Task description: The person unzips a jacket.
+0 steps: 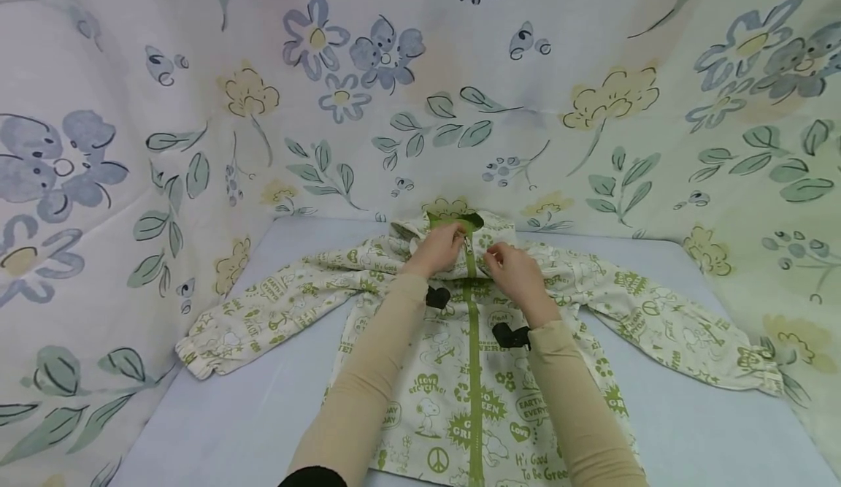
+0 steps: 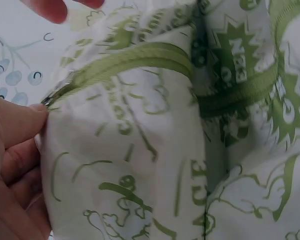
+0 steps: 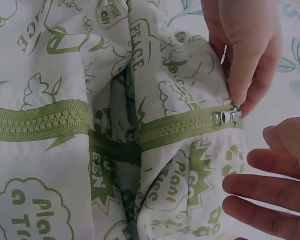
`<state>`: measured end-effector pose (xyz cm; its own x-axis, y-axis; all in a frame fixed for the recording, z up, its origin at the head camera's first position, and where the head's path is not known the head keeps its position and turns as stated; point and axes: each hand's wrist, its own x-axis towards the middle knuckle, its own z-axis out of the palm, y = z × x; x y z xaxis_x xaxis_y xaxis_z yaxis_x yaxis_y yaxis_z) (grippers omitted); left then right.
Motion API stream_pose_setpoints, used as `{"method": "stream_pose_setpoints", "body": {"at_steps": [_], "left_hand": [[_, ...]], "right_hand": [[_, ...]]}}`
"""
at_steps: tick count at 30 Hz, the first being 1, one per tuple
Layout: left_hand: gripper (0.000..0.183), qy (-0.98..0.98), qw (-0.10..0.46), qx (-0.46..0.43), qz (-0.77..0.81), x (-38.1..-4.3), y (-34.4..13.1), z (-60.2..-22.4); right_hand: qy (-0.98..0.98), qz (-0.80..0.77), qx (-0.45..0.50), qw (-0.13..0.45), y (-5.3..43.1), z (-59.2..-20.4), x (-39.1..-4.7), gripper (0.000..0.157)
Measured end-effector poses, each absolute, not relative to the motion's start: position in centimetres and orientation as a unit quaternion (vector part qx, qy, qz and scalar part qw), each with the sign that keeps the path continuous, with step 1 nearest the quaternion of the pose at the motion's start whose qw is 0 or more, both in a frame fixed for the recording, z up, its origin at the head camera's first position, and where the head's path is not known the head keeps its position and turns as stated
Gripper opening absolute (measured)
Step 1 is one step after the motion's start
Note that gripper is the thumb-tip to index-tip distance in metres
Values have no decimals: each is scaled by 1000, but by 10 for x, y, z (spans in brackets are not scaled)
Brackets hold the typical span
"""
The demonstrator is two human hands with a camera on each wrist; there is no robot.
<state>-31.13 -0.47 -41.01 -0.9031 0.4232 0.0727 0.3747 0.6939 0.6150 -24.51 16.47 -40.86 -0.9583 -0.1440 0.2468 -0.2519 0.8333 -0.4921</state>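
A white hooded jacket (image 1: 440, 370) with green print lies front up, sleeves spread to both sides. Its green zipper (image 1: 474, 370) runs up the middle, closed as far as the collar. My left hand (image 1: 439, 250) pinches the collar edge at the zipper's top, thumb on the near side. Right beside those fingertips sits the silver zipper pull (image 3: 230, 116). Just right of the collar is my right hand (image 1: 515, 275), its fingers loosely bent and apart, holding nothing in the right wrist view. A fold of the jacket bunches below the collar.
The jacket lies on a pale table (image 1: 263, 392). Behind and beside it hangs a floral cloth (image 1: 447, 166). The left sleeve (image 1: 276, 304) and right sleeve (image 1: 683, 326) reach toward the table's sides. Black wrist pieces (image 1: 511, 336) show by both forearms.
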Motion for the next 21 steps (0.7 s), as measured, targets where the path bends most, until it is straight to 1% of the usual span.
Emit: {"method": "stream_pose_setpoints", "body": {"at_steps": [12,21], "left_hand": [[26,887,68,222,398,-307,-11,-413],[24,885,60,240,395,-301,-11,-406]], "right_hand": [[-961,238,99,103,161,-416,-248,26],[-960,260,82,60,157,-417,-250,32]]}}
